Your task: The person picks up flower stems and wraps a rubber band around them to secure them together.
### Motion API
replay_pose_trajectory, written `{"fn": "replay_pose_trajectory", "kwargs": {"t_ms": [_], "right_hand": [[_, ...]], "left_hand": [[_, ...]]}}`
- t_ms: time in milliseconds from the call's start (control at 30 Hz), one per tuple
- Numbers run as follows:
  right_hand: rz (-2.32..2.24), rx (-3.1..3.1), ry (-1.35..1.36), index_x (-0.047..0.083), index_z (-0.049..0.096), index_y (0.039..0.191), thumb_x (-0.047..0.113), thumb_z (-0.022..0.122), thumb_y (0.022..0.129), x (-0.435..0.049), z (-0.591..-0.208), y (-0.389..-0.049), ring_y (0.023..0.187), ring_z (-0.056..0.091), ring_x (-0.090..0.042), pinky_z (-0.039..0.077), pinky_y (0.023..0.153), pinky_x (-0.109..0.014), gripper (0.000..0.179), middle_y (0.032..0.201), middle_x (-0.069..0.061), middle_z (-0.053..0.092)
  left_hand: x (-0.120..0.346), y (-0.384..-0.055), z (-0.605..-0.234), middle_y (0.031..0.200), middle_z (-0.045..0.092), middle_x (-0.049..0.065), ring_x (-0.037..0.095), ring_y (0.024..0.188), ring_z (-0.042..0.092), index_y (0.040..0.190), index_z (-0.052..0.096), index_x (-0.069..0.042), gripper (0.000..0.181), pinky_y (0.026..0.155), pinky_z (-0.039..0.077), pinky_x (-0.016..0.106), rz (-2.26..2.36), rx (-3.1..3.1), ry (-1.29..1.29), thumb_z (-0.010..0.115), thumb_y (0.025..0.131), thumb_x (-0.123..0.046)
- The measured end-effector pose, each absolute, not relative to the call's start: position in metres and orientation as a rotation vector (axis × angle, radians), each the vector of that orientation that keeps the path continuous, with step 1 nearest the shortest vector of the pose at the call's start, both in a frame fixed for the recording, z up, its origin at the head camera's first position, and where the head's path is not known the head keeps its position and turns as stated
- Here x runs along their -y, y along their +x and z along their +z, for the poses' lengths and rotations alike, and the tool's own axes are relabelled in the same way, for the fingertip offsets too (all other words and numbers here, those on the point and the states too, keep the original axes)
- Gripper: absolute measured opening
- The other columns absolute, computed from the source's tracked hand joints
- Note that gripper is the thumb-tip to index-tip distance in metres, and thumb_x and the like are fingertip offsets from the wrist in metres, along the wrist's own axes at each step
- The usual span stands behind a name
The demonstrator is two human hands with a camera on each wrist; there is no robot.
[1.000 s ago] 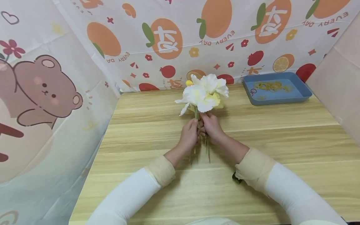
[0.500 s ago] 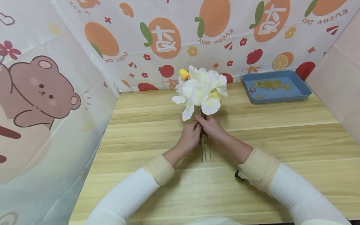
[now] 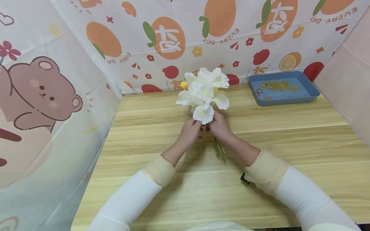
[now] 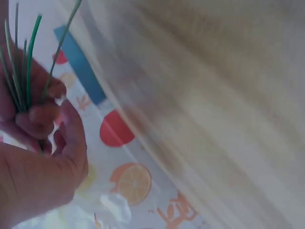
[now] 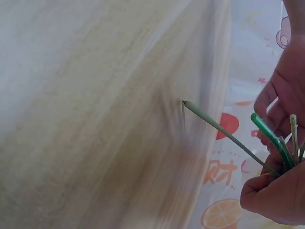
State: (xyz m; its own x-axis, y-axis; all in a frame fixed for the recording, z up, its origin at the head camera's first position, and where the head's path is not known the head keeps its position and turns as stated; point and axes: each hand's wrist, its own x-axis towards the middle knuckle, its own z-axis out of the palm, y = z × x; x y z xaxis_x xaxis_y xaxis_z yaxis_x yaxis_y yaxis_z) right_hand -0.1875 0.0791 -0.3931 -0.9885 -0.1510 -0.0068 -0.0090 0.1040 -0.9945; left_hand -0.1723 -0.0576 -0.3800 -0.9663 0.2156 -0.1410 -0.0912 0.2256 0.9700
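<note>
A bunch of white artificial flowers (image 3: 203, 93) stands just above both hands in the head view, with a small yellow-orange bud (image 3: 184, 85) on its left. My right hand (image 3: 221, 126) grips the green stems (image 3: 218, 149), whose cut ends slant out below it. The right wrist view shows those stems (image 5: 269, 131) fanned out of the fist, one splayed far to the side. My left hand (image 3: 189, 133) is up against the right one under the blossoms. Its fingers (image 4: 74, 131) are bent close beside the stems; I cannot tell whether they pinch anything.
At the back right of the wooden table (image 3: 144, 134) stands a blue tray (image 3: 292, 100) with yellowish rubber bands (image 3: 276, 85) and a small red loop in it. A small black object (image 3: 245, 178) lies by the right cuff. Printed cloth (image 3: 130, 38) hangs behind and at the left.
Half a second ago the hands met around upright stems. Now the stem ends have swung right, the blossoms tip towards me, and the left hand has drawn slightly left and up.
</note>
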Motion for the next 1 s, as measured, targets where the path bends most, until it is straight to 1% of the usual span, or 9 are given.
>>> {"fn": "replay_pose_trajectory", "kwargs": {"t_ms": [67, 167, 267, 400, 500, 567, 767, 900, 1000], "right_hand": [[-2.028, -2.251, -0.175, 0.003, 0.056, 0.118, 0.006, 0.049, 0.098, -0.076, -0.392, -0.185, 0.067, 0.053, -0.02, 0.052, 0.06, -0.032, 0.021, 0.087, -0.007, 0.057], [-2.018, -2.294, -0.161, -0.001, 0.058, 0.111, 0.004, 0.048, 0.097, -0.07, -0.39, -0.181, 0.054, 0.05, -0.016, 0.049, 0.049, -0.029, 0.017, 0.077, -0.007, 0.056], [-1.979, -2.372, -0.167, -0.002, 0.06, 0.109, 0.004, 0.048, 0.096, -0.066, -0.386, -0.178, 0.049, 0.046, -0.013, 0.043, 0.045, -0.025, 0.019, 0.071, -0.007, 0.054], [-1.922, -2.39, -0.23, 0.0, 0.057, 0.107, 0.011, 0.045, 0.099, -0.062, -0.381, -0.174, 0.047, 0.045, -0.014, 0.039, 0.042, -0.025, 0.018, 0.064, -0.006, 0.052], [-1.927, -2.326, -0.294, 0.002, 0.051, 0.105, 0.014, 0.043, 0.101, -0.061, -0.376, -0.17, 0.043, 0.045, -0.015, 0.04, 0.038, -0.027, 0.015, 0.061, -0.006, 0.048], [-1.95, -2.274, -0.328, 0.002, 0.049, 0.109, 0.015, 0.043, 0.102, -0.06, -0.372, -0.167, 0.041, 0.046, -0.016, 0.044, 0.037, -0.031, 0.016, 0.064, -0.008, 0.048], [-2.001, -2.096, -0.345, 0.003, 0.047, 0.116, 0.018, 0.046, 0.103, -0.063, -0.366, -0.162, 0.042, 0.051, -0.017, 0.055, 0.046, -0.048, 0.02, 0.068, -0.012, 0.05], [-1.986, -2.005, -0.309, 0.001, 0.05, 0.102, 0.023, 0.049, 0.104, -0.064, -0.368, -0.157, 0.044, 0.054, -0.017, 0.057, 0.05, -0.044, 0.022, 0.065, -0.011, 0.052], [-2.009, -1.913, -0.283, 0.002, 0.05, 0.095, 0.026, 0.05, 0.104, -0.063, -0.37, -0.155, 0.046, 0.057, -0.018, 0.057, 0.05, -0.04, 0.026, 0.062, -0.007, 0.052]], "left_hand": [[0.057, -0.176, -0.377, 0.112, 0.063, 0.012, 0.021, 0.095, 0.059, 0.121, 0.059, -0.006, 0.034, 0.08, 0.06, 0.049, 1.853, -2.196, 0.124, 0.049, 0.099, -0.029], [0.054, -0.182, -0.376, 0.124, 0.06, 0.011, 0.017, 0.099, 0.06, 0.133, 0.052, -0.007, 0.042, 0.08, 0.06, 0.041, 1.904, -2.08, 0.165, 0.057, 0.098, -0.03], [0.051, -0.186, -0.376, 0.125, 0.061, 0.008, 0.014, 0.098, 0.061, 0.134, 0.051, -0.007, 0.043, 0.076, 0.058, 0.031, 2.004, -1.982, 0.153, 0.061, 0.097, -0.025], [0.049, -0.19, -0.373, 0.112, 0.058, 0.0, 0.009, 0.098, 0.054, 0.118, 0.055, -0.006, 0.022, 0.08, 0.05, 0.022, 2.21, -1.864, 0.158, 0.057, 0.096, -0.012], [0.049, -0.193, -0.366, 0.101, 0.054, -0.004, 0.008, 0.094, 0.05, 0.098, 0.054, -0.008, 0.006, 0.083, 0.046, 0.02, 2.342, -1.825, 0.189, 0.052, 0.095, -0.004], [0.048, -0.196, -0.361, 0.093, 0.057, -0.004, 0.008, 0.088, 0.053, 0.089, 0.054, -0.01, 0.011, 0.081, 0.048, 0.02, 2.396, -1.815, 0.208, 0.05, 0.095, -0.002], [0.051, -0.201, -0.348, 0.072, 0.069, 0.0, 0.014, 0.073, 0.069, 0.087, 0.061, -0.013, 0.021, 0.074, 0.058, 0.027, 2.447, -1.699, 0.228, 0.048, 0.102, -0.008], [0.057, -0.202, -0.344, 0.062, 0.058, -0.002, 0.016, 0.065, 0.066, 0.068, 0.048, -0.015, 0.035, 0.07, 0.058, 0.03, 2.452, -1.647, 0.134, 0.048, 0.103, -0.011], [0.059, -0.202, -0.341, 0.061, 0.046, -0.002, 0.013, 0.056, 0.056, 0.066, 0.036, -0.016, 0.039, 0.065, 0.056, 0.03, 2.465, -1.549, 0.087, 0.047, 0.103, -0.013]]}}
